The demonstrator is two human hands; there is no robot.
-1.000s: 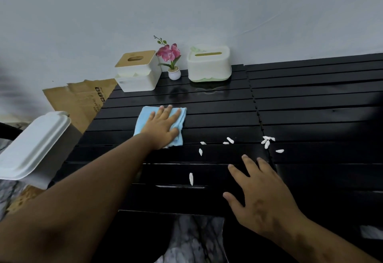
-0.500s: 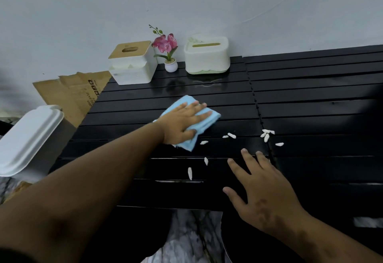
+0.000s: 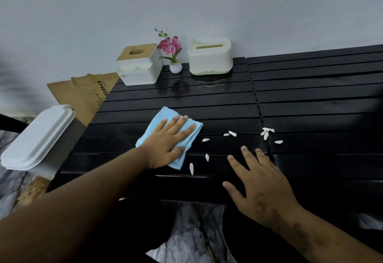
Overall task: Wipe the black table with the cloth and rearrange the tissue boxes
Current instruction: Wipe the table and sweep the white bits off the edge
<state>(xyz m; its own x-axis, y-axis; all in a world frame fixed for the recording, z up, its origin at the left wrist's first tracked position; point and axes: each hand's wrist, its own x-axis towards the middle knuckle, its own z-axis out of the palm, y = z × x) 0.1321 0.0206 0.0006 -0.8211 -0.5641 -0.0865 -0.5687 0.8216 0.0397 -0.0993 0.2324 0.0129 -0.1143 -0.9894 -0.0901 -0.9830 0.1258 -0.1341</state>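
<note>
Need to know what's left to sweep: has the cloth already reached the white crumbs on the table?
No: the blue cloth under the left hand lies apart from the white crumbs scattered to its right.

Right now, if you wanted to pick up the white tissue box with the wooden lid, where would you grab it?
Probably by the two flat side walls of the white tissue box with the wooden lid, grip coming down from above and the front. It stands upright, the back is near the wall, and the small potted pink flower crowds its right side.
</note>
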